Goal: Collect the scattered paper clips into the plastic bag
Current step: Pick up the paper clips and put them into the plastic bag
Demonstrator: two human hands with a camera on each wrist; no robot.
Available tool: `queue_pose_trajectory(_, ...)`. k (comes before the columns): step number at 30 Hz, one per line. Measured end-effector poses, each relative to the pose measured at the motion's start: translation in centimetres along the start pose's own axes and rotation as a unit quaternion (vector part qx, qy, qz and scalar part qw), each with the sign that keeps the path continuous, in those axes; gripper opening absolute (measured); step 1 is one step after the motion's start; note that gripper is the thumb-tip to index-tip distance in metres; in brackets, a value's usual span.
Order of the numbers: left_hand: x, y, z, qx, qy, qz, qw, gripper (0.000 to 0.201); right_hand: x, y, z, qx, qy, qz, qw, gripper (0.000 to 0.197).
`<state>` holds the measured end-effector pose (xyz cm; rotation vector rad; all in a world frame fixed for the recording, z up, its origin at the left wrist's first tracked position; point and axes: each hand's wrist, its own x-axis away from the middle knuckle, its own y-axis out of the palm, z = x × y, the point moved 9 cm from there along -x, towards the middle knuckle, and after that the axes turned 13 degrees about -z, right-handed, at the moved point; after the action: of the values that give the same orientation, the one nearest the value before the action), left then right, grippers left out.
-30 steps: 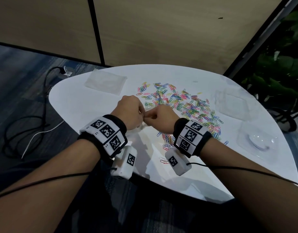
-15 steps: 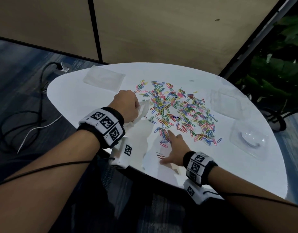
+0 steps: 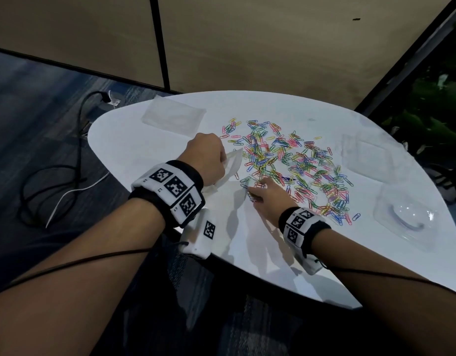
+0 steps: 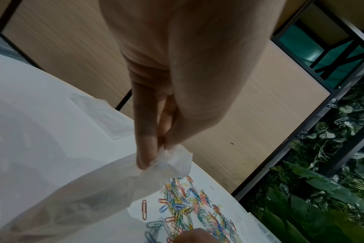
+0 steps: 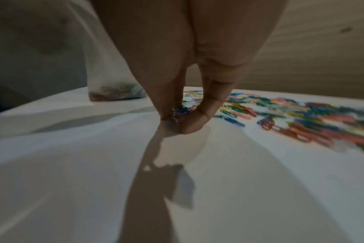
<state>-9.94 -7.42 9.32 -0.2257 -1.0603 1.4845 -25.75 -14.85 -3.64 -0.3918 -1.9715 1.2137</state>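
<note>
Many coloured paper clips [image 3: 293, 163] lie scattered over the middle of the white table [image 3: 144, 150]. My left hand [image 3: 209, 158] pinches the rim of a clear plastic bag [image 3: 232, 165] and holds it upright at the pile's left edge. The left wrist view shows the left hand [image 4: 156, 156] gripping the crumpled bag [image 4: 94, 189] above the paper clips [image 4: 187, 202]. My right hand [image 3: 257, 194] is at the pile's near-left edge. In the right wrist view the right hand [image 5: 177, 118] pinches a few clips against the table. Behind it, the bag [image 5: 106, 78] holds some clips at its bottom.
Two flat clear bags lie on the table, one at the far left [image 3: 173, 116] and one at the right [image 3: 365, 155]. A clear plastic container [image 3: 406, 217] sits at the right edge. Cables [image 3: 54, 176] run over the floor on the left, and a plant [image 3: 432, 111] stands at the right.
My right hand left the bag's mouth, dropped to the near table edge, then moved forward to the pile and now pinches clips. The left hand kept hold of the bag.
</note>
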Motion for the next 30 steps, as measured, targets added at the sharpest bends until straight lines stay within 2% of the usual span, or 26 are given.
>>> queue_pose_trajectory(2,0.0,0.1,0.0,-0.004,-0.002,-0.003,1.0,0.026,-0.3,-0.1,-0.6,0.042,-0.018,0.009,0.999,0.026)
queue_pose_trajectory(5,-0.1,0.3,0.1,-0.008,-0.002,-0.005,1.0,0.027,-0.4,-0.7,-0.1,0.05,-0.007,0.015,0.999,0.02)
queue_pose_trajectory(8,-0.2,0.4,0.4,-0.013,-0.001,-0.006,1.0,0.026,0.0,-2.2,2.5,-0.063,0.045,0.031,0.997,0.015)
queue_pose_trajectory(10,-0.3,0.5,0.6,-0.017,0.001,-0.008,1.0,0.026,0.5,-3.0,5.5,-0.199,0.102,0.054,0.973,0.008)
queue_pose_trajectory(12,-0.5,0.8,0.9,-0.022,0.004,-0.014,1.0,0.028,1.0,-2.9,7.8,-0.368,0.133,0.055,0.919,0.01)
queue_pose_trajectory(15,-0.8,1.4,1.3,-0.027,0.006,-0.017,0.999,0.028,1.7,-4.1,7.8,-0.594,0.096,0.061,0.797,0.016)
queue_pose_trajectory(16,-0.9,1.6,1.5,-0.028,0.007,-0.017,0.999,0.027,1.8,-4.9,7.0,-0.646,0.063,0.06,0.758,0.019)
queue_pose_trajectory(18,-1.1,2.0,1.6,-0.026,0.006,-0.018,0.999,0.027,2.1,-6.8,4.7,-0.714,-0.002,0.044,0.699,0.026)
queue_pose_trajectory(20,-1.3,2.3,1.7,-0.014,0.007,-0.017,1.0,0.026,2.4,-7.9,2.4,-0.744,-0.042,0.022,0.667,0.028)
queue_pose_trajectory(22,-1.4,2.5,1.9,0.001,0.013,-0.01,1.0,0.025,2.4,-8.1,0.6,-0.741,-0.052,0.009,0.669,0.024)
queue_pose_trajectory(26,-1.4,2.4,2.1,0.028,0.033,0.011,0.999,0.025,1.9,-7.6,-2.1,-0.698,-0.033,0.008,0.715,0.01)
queue_pose_trajectory(28,-1.4,2.0,2.0,0.037,0.043,0.024,0.998,0.024,1.1,-7.2,-2.1,-0.664,-0.01,0.02,0.747,0.008)
queue_pose_trajectory(30,-1.4,1.7,1.8,0.043,0.048,0.033,0.997,0.022,0.4,-7.2,-2.2,-0.591,0.005,0.028,0.806,0.014)
